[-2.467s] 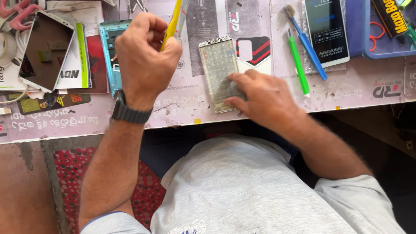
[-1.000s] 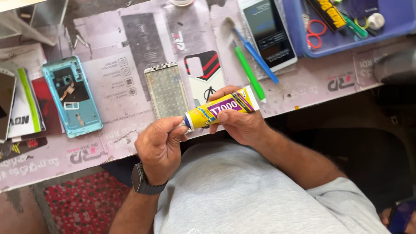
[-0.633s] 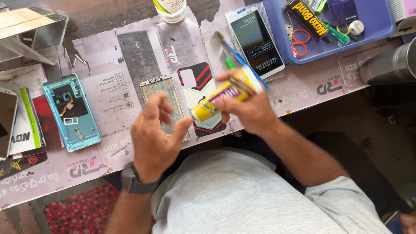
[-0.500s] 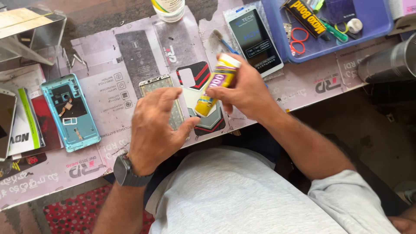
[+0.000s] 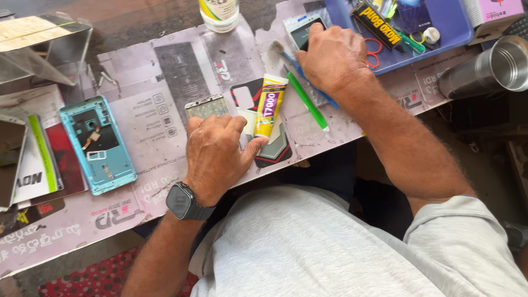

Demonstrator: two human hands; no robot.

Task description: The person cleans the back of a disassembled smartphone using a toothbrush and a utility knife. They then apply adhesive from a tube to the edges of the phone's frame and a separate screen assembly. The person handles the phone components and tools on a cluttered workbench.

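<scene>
A yellow glue tube with a purple label (image 5: 269,105) is lying free on the bench, just right of the left hand (image 5: 215,157), its lower end resting on a dark phone back cover with red trim (image 5: 273,148). A green plastic pry stick (image 5: 308,103) and a blue-handled brush (image 5: 300,73) are lying between the tube and the right hand (image 5: 333,56). A gold-rimmed phone frame (image 5: 207,106) is being pinned flat under the left hand, only its upper end being shown. A turquoise phone housing (image 5: 98,144) is lying well to the left, beside flat packets with green strips (image 5: 34,159). A blue plastic tray (image 5: 445,33) holding a yellow-and-black glue box (image 5: 378,22) and red-handled scissors (image 5: 374,52) is sitting at upper right; a steel tumbler (image 5: 489,71) is lying on its side next to it.

The left hand is being pressed palm-down, fingers spread, nothing clamped; a dark smartwatch (image 5: 182,201) is being worn on the wrist. The right hand is being stretched forward onto a white-framed smartphone (image 5: 301,31), fingers curled over it; whether it is being gripped cannot be told.

The bench is being covered by a worn printed pink-grey mat (image 5: 165,93). A red patterned floor mat (image 5: 82,280) is showing below.
</scene>
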